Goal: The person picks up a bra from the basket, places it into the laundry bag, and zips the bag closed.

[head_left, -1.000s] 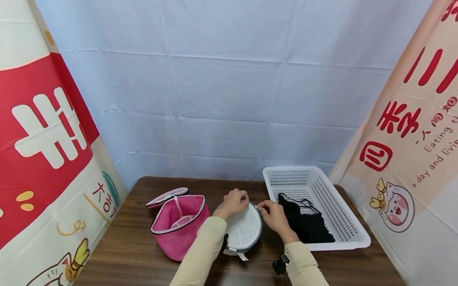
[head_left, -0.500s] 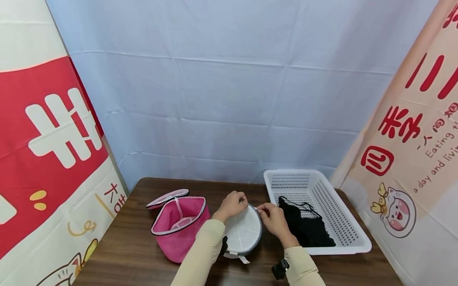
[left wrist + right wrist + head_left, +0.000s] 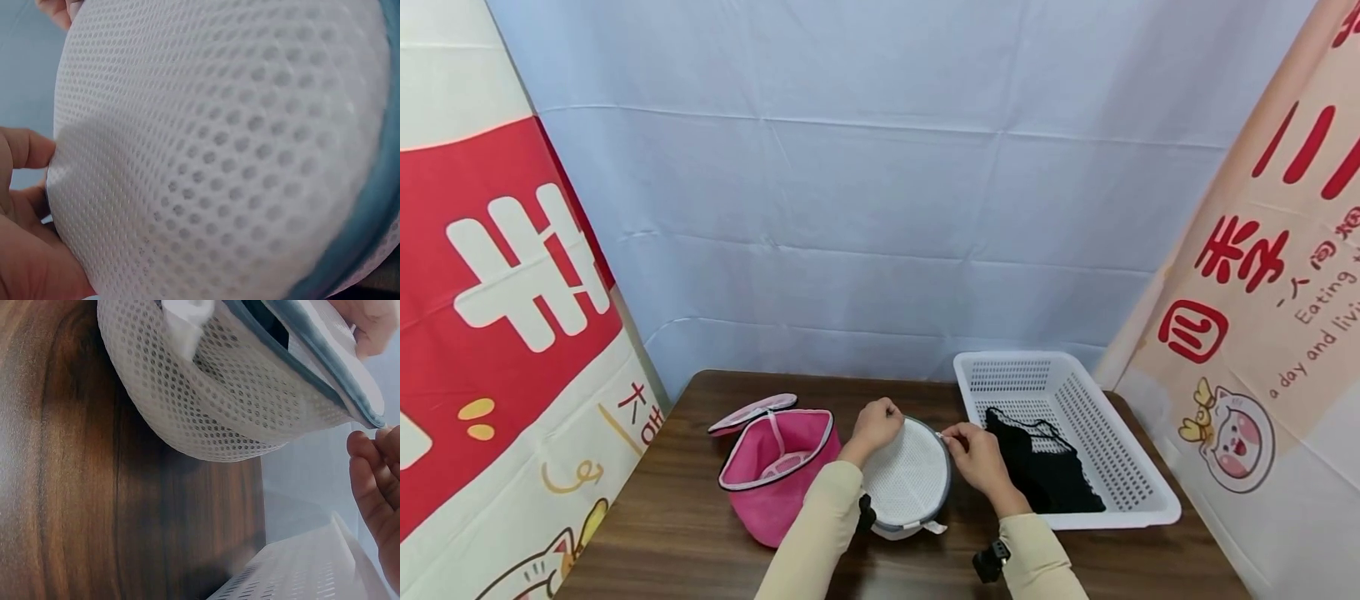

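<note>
**Pinched at the rim from both sides**

The round white mesh bag with grey-blue trim (image 3: 906,479) sits between the hands on a brown wood-grain table (image 3: 655,517). Left hand (image 3: 874,427) grips its far-left edge; right hand (image 3: 977,458) pinches the right edge. Right wrist cam catches a dark gap between the trim bands plus saggy, holey sides; head view mostly gets the flat top.

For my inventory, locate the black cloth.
In the head view, the black cloth lies inside the near left part of the white basket, just right of the right hand.
</note>
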Motion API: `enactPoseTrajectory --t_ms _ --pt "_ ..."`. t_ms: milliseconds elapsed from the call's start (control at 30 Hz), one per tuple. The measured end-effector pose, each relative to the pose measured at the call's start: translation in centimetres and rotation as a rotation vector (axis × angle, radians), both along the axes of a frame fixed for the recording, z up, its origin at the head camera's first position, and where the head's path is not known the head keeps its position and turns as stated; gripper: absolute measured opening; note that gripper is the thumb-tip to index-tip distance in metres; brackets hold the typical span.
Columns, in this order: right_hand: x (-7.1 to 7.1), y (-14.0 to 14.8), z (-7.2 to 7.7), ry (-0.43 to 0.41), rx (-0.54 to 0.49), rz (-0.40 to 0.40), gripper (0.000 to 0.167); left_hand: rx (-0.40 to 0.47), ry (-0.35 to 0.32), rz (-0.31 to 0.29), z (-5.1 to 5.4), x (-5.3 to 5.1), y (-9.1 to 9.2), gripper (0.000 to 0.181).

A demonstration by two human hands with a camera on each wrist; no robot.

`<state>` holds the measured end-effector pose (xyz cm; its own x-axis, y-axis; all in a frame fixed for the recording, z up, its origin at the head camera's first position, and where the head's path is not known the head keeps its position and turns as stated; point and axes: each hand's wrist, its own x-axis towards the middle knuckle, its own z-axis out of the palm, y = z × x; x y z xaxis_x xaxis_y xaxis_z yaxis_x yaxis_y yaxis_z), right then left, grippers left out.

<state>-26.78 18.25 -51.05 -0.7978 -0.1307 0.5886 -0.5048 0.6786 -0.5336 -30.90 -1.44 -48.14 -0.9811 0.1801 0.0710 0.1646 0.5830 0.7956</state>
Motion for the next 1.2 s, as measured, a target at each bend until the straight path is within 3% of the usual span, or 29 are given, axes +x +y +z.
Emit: enactPoseTrajectory --t_ms 167,367,633,867,1067,1200 --pt "-0.1 0.2 -0.1 0.001 0.007 0.007 0.011 0.046 -0.035 0.106 -0.2 0.1 -0.1 0.016" --pt "0.2 0.4 0.0 -0.075 -0.033 0.039 0.005 0.051 -0.071 0.275 -0.6 0.0 -0.3 0.020" --pt "0.6 0.7 0.1 -0.103 -0.091 0.041 0.012 0.049 -0.106 0.397 -1.1 -0.1 -0.7 0.017" --pt "0.6 0.6 -0.2 -0.040 -0.087 0.033 0.013 0.062 -0.067 0.406 -1.2 0.3 -0.8 0.014" --pt "0.7 0.3 -0.2 -0.054 -0.088 0.027 0.011 0.048 -0.019 0.396 -1.1 0.9 -0.8 0.011" --pt "0.7 0.2 -0.1 -0.053 -0.086 0.022 0.011 -0.012 0.039 0.360 -1.0 1.3 -0.9 0.021"
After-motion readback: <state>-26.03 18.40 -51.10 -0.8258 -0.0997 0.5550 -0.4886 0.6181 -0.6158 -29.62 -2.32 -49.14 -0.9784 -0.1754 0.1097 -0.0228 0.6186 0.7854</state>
